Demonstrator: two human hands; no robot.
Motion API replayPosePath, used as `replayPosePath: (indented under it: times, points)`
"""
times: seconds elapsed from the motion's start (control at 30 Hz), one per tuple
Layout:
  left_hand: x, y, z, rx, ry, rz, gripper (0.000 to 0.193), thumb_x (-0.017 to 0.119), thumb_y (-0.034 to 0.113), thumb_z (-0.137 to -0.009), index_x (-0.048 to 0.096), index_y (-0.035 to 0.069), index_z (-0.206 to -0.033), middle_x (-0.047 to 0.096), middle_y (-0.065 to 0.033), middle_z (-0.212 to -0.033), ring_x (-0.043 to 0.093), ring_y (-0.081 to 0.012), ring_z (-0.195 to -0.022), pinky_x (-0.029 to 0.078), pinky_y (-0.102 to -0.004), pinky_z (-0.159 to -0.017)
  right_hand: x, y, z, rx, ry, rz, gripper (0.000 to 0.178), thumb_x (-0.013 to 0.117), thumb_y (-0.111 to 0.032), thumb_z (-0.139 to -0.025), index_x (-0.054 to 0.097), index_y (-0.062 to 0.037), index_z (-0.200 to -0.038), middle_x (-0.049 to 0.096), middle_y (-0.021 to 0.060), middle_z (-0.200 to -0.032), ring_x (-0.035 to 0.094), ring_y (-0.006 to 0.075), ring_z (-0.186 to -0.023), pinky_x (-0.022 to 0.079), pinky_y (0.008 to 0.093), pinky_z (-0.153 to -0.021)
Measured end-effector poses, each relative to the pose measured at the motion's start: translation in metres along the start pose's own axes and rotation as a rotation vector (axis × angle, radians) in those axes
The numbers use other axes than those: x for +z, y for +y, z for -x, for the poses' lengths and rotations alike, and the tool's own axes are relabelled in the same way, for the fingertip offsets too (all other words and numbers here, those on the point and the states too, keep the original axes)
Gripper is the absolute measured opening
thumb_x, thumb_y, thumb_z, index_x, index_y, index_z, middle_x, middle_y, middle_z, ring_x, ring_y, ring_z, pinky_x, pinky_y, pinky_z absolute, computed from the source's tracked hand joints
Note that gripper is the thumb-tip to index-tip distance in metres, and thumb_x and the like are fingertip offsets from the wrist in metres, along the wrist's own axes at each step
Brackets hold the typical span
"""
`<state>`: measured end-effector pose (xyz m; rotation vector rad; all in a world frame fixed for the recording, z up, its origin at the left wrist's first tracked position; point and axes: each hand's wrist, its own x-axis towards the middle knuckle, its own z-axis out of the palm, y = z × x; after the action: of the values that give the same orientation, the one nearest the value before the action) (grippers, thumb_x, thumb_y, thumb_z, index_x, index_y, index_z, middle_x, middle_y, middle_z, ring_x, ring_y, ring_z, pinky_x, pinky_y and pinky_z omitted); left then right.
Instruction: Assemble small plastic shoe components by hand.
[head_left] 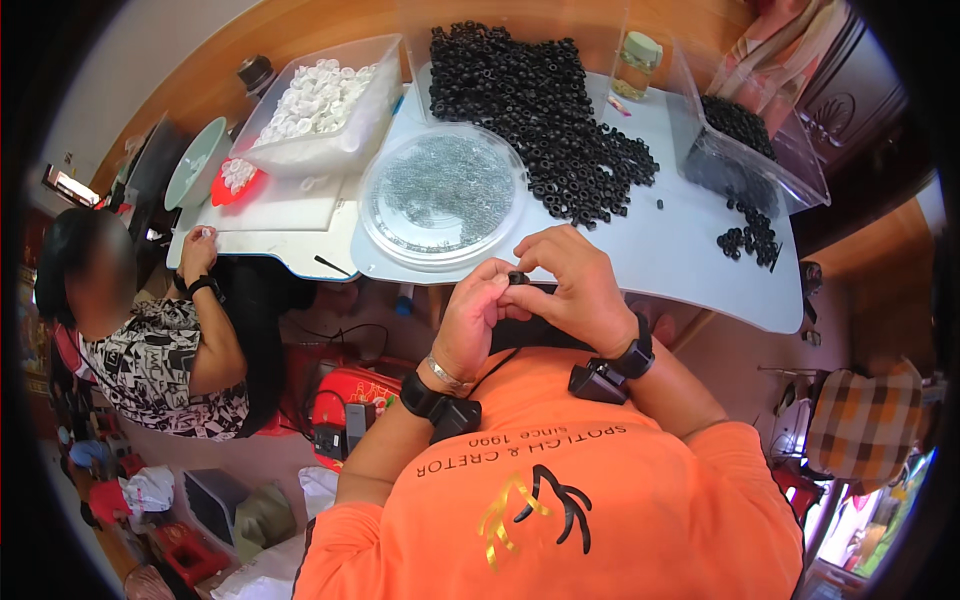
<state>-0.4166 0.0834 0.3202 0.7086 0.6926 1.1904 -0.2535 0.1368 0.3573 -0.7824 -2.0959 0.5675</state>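
At far left, a seated co-worker [165, 350] in a patterned shirt has one hand at the edge of a pale blue table [700, 270]. Beyond are a pale green bowl [197, 162], a red dish [221, 192] of white caps and a clear bin [300, 156] heaped with more. Next, a round clear tray [440, 257] holds tiny metallic pieces. In front, the wearer's left hand [475, 310] and right hand [575, 285] meet, fingertips pinching a small black ring [517, 279]. Behind them spreads a large pile of black rings [540, 110]; rightward stand a green-lidded jar [635, 68] and another clear bin [800, 180].
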Motion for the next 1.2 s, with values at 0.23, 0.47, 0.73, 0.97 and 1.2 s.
replayPosePath:
  times: [0.23,0.47,0.73,0.97,1.2]
  points:
    - [-0.018,0.001,0.009,0.017,0.045,0.019,0.022,0.045,0.021,-0.097,0.054,0.002,-0.101,0.064,-0.0067,-0.085,0.062,-0.0122,-0.078,0.049,-0.026,-0.074,0.014,-0.009,-0.008,-0.057,-0.11,0.05,0.024,0.076,-0.02,-0.071,0.062,-0.0062,-0.086,0.062,0.0056,-0.088,0.059,0.0266,-0.085,0.05,0.0361,-0.072]
    - [-0.055,0.016,0.024,0.184,0.22,0.106,0.021,0.044,0.022,-0.099,0.051,0.003,-0.094,0.058,-0.0102,-0.084,0.065,-0.0249,-0.08,0.052,-0.0318,-0.072,0.014,-0.01,-0.048,-0.088,-0.286,-0.047,0.02,0.074,-0.014,-0.077,0.068,-0.0058,-0.094,0.066,0.0086,-0.093,0.062,0.0273,-0.089,0.05,0.0354,-0.077]
    - [-0.068,0.023,0.036,0.233,0.303,0.103,0.019,0.044,0.021,-0.1,0.05,0.004,-0.094,0.058,-0.0089,-0.082,0.065,-0.0242,-0.079,0.052,-0.0306,-0.071,0.074,0.031,-0.092,-0.18,-0.475,0.316,0.011,0.064,-0.011,-0.078,0.071,-0.0064,-0.085,0.066,0.0087,-0.085,0.062,0.0289,-0.084,0.05,0.0397,-0.074]
    - [-0.073,0.024,0.038,0.207,0.303,0.083,0.018,0.045,0.021,-0.099,0.05,0.004,-0.097,0.06,-0.0088,-0.084,0.065,-0.0222,-0.078,0.052,-0.0299,-0.071,0.088,0.03,-0.096,-0.129,-0.554,0.4,0.011,0.063,-0.011,-0.078,0.073,-0.0072,-0.082,0.067,0.0112,-0.08,0.063,0.0319,-0.083,0.051,0.0414,-0.074]
    - [-0.077,0.018,0.036,0.178,0.309,0.092,0.018,0.045,0.021,-0.098,0.05,0.004,-0.098,0.061,-0.01,-0.085,0.065,-0.0221,-0.078,0.052,-0.0297,-0.071,0.087,0.03,-0.092,-0.057,-0.555,0.339,0.012,0.061,-0.008,-0.077,0.07,-0.0055,-0.085,0.067,0.0126,-0.081,0.063,0.0324,-0.083,0.051,0.0428,-0.073]
